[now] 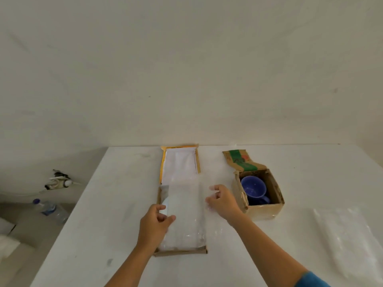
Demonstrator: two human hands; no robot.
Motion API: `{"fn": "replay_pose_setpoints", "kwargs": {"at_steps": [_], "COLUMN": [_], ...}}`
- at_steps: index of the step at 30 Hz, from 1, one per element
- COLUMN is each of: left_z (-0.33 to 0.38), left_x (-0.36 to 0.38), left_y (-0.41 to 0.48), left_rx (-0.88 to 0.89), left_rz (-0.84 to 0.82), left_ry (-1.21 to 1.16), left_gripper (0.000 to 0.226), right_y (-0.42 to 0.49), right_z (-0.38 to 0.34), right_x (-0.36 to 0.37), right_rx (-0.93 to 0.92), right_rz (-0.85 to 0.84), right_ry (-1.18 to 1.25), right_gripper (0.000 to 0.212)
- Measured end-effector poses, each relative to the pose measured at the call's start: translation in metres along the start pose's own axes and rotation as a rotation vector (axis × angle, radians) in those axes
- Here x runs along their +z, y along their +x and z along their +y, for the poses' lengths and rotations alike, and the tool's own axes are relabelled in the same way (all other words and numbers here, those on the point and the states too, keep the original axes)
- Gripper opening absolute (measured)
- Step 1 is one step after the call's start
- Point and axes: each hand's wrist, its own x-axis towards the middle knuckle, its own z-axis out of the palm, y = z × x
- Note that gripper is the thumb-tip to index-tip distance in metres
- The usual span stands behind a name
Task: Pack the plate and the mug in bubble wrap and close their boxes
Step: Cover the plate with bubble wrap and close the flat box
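Note:
A flat cardboard box (180, 252) lies open mid-table, its yellow-edged lid (179, 160) folded back toward the wall. Bubble wrap (185, 212) covers the box's contents; a white plate (167, 204) peeks out at its left edge. My left hand (154, 222) pinches the wrap's left edge by the plate. My right hand (222, 201) holds the wrap's right edge beside the box. To the right, a small open cardboard box (267, 209) holds a blue mug (253, 189) lying on its side, unwrapped.
A second sheet of bubble wrap (348, 235) lies flat at the table's right. The white table (99, 224) meets the wall at the back. On the floor to the left lie a plastic water bottle (50, 210) and some white material (8, 239).

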Motion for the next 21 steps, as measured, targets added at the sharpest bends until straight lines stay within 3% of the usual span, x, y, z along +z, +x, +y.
{"fn": "replay_pose_setpoints", "kwargs": {"at_steps": [6, 12, 18, 21], "left_z": [-0.025, -0.035, -0.03, -0.027], "left_x": [-0.013, -0.013, -0.014, -0.019], "left_y": [0.006, 0.013, 0.017, 0.024], "left_rx": [0.141, 0.277, 0.32, 0.457], "left_rz": [-0.056, -0.073, -0.099, -0.186], "left_ry": [0.178, 0.416, 0.695, 0.619], "left_gripper": [0.037, 0.04, 0.04, 0.059], "right_y": [0.004, 0.005, -0.001, -0.005], "right_z": [0.011, 0.011, 0.011, 0.011], "right_x": [0.033, 0.049, 0.053, 0.05], "right_rx": [-0.004, -0.124, -0.355, -0.466], "right_rz": [0.044, 0.079, 0.087, -0.103], "right_ry": [-0.198, -0.453, -0.701, -0.909], "right_gripper": [0.041, 0.034, 0.074, 0.091]}}
